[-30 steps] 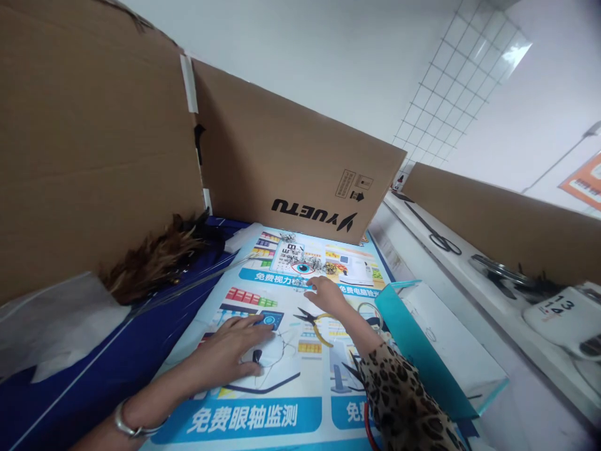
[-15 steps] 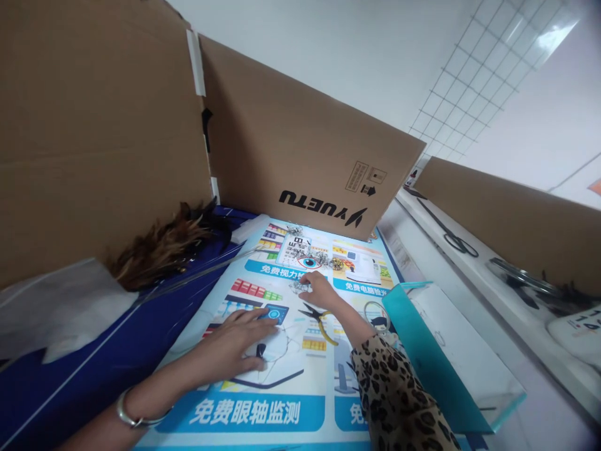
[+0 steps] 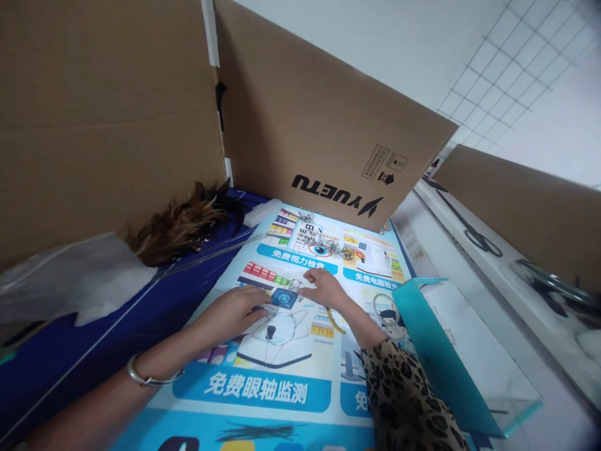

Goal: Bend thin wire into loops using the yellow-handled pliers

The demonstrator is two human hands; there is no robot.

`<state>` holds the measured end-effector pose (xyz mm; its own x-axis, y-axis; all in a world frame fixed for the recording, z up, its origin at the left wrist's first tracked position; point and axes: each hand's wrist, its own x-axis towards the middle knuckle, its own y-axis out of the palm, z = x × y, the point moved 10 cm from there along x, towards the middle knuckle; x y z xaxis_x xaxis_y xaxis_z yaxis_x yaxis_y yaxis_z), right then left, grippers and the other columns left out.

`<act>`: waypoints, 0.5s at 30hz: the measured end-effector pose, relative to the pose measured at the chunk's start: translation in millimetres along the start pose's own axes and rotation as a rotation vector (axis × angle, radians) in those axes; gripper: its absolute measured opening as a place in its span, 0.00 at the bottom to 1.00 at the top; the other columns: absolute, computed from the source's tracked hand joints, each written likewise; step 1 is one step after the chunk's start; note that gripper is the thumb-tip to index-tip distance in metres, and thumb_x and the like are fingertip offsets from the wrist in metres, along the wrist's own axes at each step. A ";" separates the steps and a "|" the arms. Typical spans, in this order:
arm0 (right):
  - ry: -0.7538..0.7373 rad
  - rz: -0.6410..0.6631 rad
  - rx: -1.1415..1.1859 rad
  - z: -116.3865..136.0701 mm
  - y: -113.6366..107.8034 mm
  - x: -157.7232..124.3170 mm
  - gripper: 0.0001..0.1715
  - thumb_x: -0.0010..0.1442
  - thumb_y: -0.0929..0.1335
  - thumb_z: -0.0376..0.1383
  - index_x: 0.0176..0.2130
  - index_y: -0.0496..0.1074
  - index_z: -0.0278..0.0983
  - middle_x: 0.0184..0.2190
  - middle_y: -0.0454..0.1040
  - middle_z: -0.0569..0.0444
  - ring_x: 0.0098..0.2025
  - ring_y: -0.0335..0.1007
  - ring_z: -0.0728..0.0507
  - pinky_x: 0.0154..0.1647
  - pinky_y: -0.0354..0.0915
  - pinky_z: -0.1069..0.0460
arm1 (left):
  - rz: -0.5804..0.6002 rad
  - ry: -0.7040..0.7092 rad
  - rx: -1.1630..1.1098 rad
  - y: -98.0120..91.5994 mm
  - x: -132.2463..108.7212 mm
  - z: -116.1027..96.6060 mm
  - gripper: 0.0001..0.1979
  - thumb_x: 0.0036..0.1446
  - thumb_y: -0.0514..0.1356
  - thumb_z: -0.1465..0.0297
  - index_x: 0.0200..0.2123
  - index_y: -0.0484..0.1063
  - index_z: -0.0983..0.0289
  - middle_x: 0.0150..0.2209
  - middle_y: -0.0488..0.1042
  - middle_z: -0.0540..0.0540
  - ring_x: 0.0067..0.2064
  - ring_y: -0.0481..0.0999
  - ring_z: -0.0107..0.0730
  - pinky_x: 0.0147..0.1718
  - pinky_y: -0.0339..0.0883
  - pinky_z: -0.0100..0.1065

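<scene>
**Hands meet over wire piece**

Both hands on poster (image 3: 263,391): left hand (image 3: 235,313) flat, fingers pressing thin wire (image 3: 277,326); right hand (image 3: 323,289) pinching a small wire bit (image 3: 295,287) at left's 1 o'clock. I'd say early-mid: wire loops loose, unshaped. More bits (image 3: 328,245) wait at 12. Pliers (image 3: 334,321) mostly hidden under right wrist. Feathers (image 3: 181,222) at 10, untouched.

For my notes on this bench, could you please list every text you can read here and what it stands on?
"YUETU", upside down: cardboard box.
"免费眼轴监测": blue banner low on the poster.
"免费视力检查": poster's upper left banner.
"免费电脑验光": upper right banner.
Box's shipping symbols and the poster's small print: too small to read.
</scene>
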<state>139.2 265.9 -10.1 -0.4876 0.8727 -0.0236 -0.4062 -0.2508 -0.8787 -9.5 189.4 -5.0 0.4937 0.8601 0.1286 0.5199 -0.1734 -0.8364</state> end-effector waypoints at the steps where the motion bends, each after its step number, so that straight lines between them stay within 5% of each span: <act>1: 0.005 -0.001 -0.010 0.3 1.2 0.5 0.26 0.47 0.71 0.47 0.43 0.67 0.37 0.39 0.69 0.52 0.41 0.65 0.45 0.38 0.60 0.52 | -0.016 -0.016 -0.002 -2.3 -0.5 1.7 0.13 0.57 0.53 0.63 0.41 0.73 0.60 0.40 0.75 0.55 0.44 0.71 0.39 0.44 0.61 0.35; 15: 0.004 0.008 -0.066 5.5 13.5 1.7 0.21 0.47 0.71 0.45 0.38 0.67 0.38 0.37 0.66 0.53 0.40 0.62 0.46 0.38 0.57 0.53 | 0.069 -0.114 -0.001 -4.5 -4.2 -0.7 0.13 0.57 0.52 0.63 0.35 0.74 0.61 0.35 0.75 0.55 0.40 0.72 0.37 0.41 0.61 0.32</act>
<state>128.6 261.6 -19.4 -0.4875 0.8725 -0.0325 -0.3504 -0.2296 -0.9080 -13.5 186.2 -1.4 0.4457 0.8951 0.0098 0.4885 -0.2341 -0.8406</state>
